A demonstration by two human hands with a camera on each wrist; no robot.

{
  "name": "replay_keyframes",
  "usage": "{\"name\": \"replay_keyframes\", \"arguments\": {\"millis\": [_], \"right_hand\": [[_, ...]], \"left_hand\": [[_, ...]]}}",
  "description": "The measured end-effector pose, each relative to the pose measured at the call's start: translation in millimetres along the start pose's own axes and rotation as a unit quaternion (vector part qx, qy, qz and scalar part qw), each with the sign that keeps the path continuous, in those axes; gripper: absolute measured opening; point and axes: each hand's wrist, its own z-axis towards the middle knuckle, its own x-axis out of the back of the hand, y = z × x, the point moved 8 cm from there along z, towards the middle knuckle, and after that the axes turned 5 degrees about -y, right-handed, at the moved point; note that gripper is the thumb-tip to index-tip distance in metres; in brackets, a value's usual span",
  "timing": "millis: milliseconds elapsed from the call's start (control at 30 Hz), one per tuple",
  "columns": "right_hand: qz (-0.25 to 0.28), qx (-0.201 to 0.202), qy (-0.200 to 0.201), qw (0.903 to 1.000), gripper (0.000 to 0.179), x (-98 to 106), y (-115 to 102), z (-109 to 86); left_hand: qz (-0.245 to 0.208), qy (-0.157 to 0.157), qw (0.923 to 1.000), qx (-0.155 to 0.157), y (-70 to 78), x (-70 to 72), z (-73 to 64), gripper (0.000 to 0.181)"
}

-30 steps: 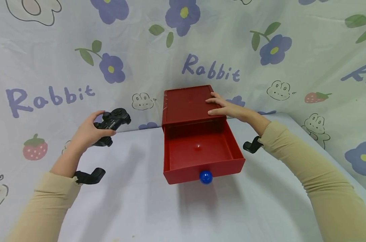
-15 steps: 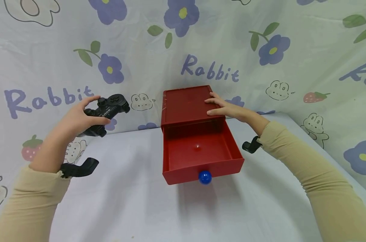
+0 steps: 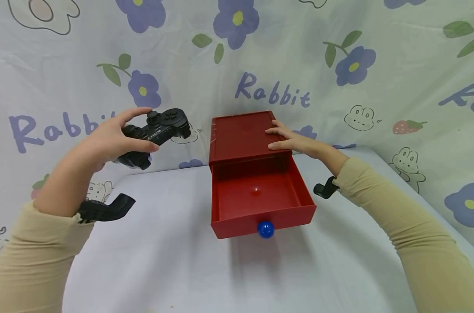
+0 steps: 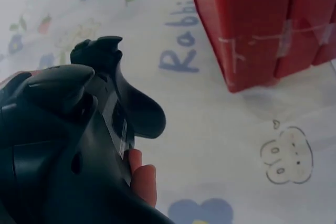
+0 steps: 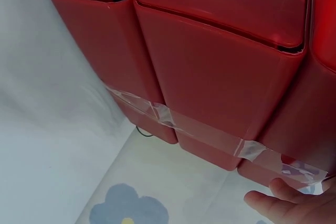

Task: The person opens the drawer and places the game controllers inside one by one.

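Observation:
Raised at the left of the head view, my left hand pinches a black Sony game controller between thumb and fingers. The controller fills the lower left of the left wrist view, fingertips showing behind it. A red drawer box stands at the centre. Its drawer is pulled out and bare inside, with a round blue knob on the front. My right hand rests on the right side of the box top, fingers spread. In the right wrist view, clear tape runs along the box's side.
A white cloth covers the table under the box. Behind it hangs a patterned backdrop with flowers, rabbits and lettering. Each wrist wears a black strap, the left strap showing more fully.
My left hand has lifted the controller higher, first drifting left, then moving right toward the box. The right hand, box and drawer stay where they were.

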Motion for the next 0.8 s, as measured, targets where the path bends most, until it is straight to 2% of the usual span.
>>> {"name": "replay_keyframes", "arguments": {"millis": [67,167,533,800], "right_hand": [[0.004,-0.001,-0.001,1.0,0.062,-2.1,-7.7,-4.6],[0.006,-0.003,-0.002,1.0,0.062,-2.1,-7.6,-4.8],[-0.004,0.001,0.005,1.0,0.062,7.0,22.7,11.5],[0.006,-0.002,0.002,1.0,0.062,4.8,15.4,7.1]], "left_hand": [[-0.006,-0.006,0.9999,-0.01,8.3,-2.5,-0.1,0.08],[-0.014,-0.016,0.9994,-0.026,20.6,-6.6,0.0,0.079],[-0.026,-0.042,0.9964,-0.069,55.6,-24.0,-2.1,0.072],[-0.016,-0.062,0.9942,-0.086,76.5,-42.6,2.4,0.07]]}}
